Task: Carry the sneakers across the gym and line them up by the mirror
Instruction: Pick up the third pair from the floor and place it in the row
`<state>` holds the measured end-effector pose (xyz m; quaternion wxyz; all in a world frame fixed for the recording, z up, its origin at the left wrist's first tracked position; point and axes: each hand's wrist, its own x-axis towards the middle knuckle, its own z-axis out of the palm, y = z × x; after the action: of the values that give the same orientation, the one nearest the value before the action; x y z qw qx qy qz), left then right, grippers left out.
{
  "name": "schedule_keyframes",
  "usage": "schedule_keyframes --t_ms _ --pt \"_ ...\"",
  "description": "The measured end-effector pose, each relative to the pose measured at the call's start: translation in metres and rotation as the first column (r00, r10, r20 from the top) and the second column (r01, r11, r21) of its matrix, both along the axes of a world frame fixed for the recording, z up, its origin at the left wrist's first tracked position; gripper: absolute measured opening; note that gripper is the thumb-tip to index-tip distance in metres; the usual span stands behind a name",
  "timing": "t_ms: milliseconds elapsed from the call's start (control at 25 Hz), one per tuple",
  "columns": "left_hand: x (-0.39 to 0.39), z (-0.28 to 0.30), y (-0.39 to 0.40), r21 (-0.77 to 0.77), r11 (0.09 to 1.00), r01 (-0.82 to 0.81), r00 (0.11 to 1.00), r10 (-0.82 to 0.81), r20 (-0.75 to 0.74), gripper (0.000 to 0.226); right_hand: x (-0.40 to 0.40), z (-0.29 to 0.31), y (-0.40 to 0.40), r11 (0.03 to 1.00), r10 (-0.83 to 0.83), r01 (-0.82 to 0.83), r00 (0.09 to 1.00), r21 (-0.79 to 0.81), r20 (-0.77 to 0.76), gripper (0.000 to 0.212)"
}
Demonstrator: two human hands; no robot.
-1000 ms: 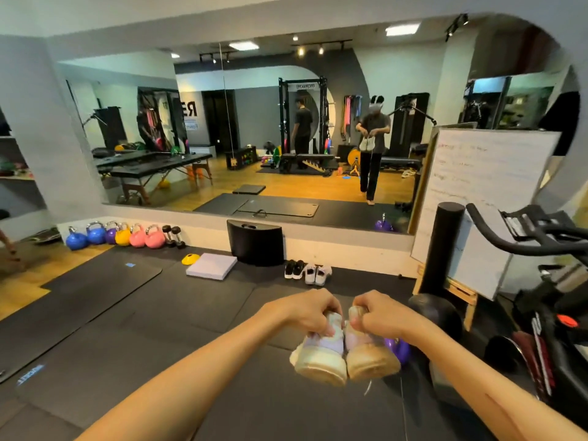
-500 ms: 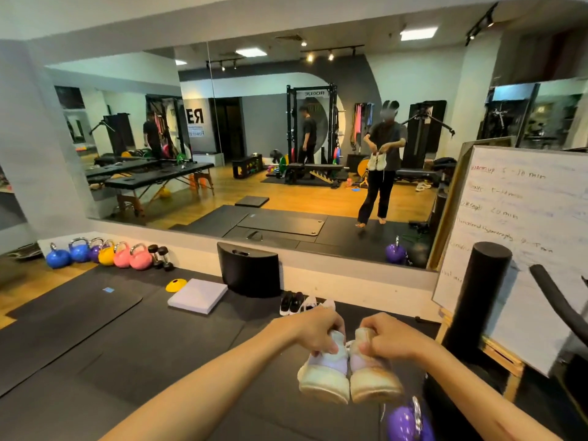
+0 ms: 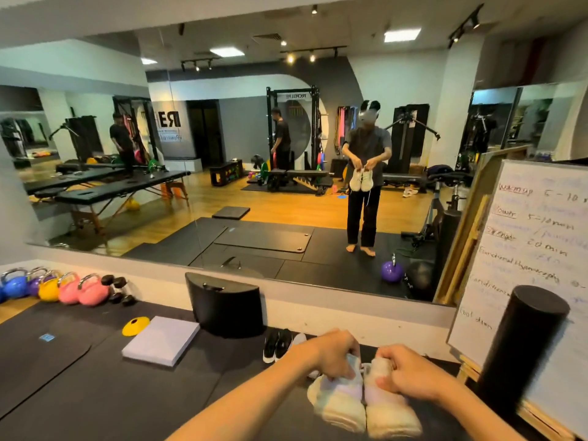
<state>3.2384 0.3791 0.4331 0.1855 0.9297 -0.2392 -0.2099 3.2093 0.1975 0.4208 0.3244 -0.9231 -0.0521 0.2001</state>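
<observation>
I hold a pair of pale sneakers side by side, toes hanging down, at the bottom centre. My left hand [image 3: 331, 354] grips the left sneaker [image 3: 339, 401] by its heel. My right hand [image 3: 410, 374] grips the right sneaker [image 3: 391, 415] the same way. The wall mirror [image 3: 222, 186] fills the wall ahead and reflects me holding the pair. A black pair of sneakers [image 3: 277, 345] and part of a white shoe [image 3: 299, 338] stand on the floor mat against the mirror's base, just beyond my left hand.
A black curved box [image 3: 224, 305] stands by the mirror base, with a white foam pad [image 3: 160, 343] and yellow cone [image 3: 136, 325] to its left. Coloured kettlebells [image 3: 68, 289] and dumbbells [image 3: 119, 292] line the far left. A black foam roller [image 3: 521, 348] and whiteboard [image 3: 537, 259] stand on the right.
I have walked closer to the mirror; the shoes on the floor and the black box are now much nearer. Both hands still hold the sneakers, and the exercise bike has left view.
</observation>
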Motion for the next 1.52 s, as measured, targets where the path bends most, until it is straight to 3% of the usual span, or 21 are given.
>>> schedule_keyframes --t_ms 240,400,680,1000,1120,1200,1320,1520 --pt "0.155 -0.039 -0.036 0.02 0.999 -0.025 1.0 0.025 0.001 0.038 0.168 -0.033 -0.04 0.992 0.11 -0.115 0.989 -0.045 -0.095 0.029" --pt "0.255 -0.053 -0.06 0.007 0.998 -0.067 0.997 0.067 -0.029 0.04 0.267 -0.051 -0.064 0.986 0.145 -0.147 0.989 -0.079 -0.04 0.024" --pt "0.432 -0.112 -0.067 -0.025 0.999 -0.031 0.995 0.029 -0.099 0.04 0.447 -0.106 -0.075 0.991 0.092 -0.102 0.989 -0.084 -0.113 0.045" --pt "0.609 -0.246 -0.069 -0.004 0.997 0.074 0.98 -0.074 -0.185 0.041 0.598 -0.224 -0.062 0.999 -0.036 0.031 0.987 -0.034 -0.155 0.009" --pt "0.656 -0.326 -0.076 0.001 0.994 0.112 0.971 -0.109 -0.212 0.044 0.637 -0.297 -0.064 0.995 -0.097 0.094 0.985 -0.027 -0.145 0.02" --pt "0.681 -0.397 -0.082 -0.038 0.991 0.127 0.965 -0.133 -0.227 0.038 0.663 -0.367 -0.07 0.996 -0.089 0.088 0.982 -0.011 -0.166 0.016" --pt "0.709 -0.519 -0.093 -0.06 0.987 0.147 0.966 -0.157 -0.204 0.027 0.694 -0.484 -0.08 0.993 -0.115 0.116 0.978 -0.007 -0.175 0.022" --pt "0.72 -0.741 -0.113 -0.076 0.98 0.185 0.971 -0.194 -0.142 0.03 0.715 -0.698 -0.1 0.989 -0.134 0.129 0.989 -0.075 -0.061 0.027"
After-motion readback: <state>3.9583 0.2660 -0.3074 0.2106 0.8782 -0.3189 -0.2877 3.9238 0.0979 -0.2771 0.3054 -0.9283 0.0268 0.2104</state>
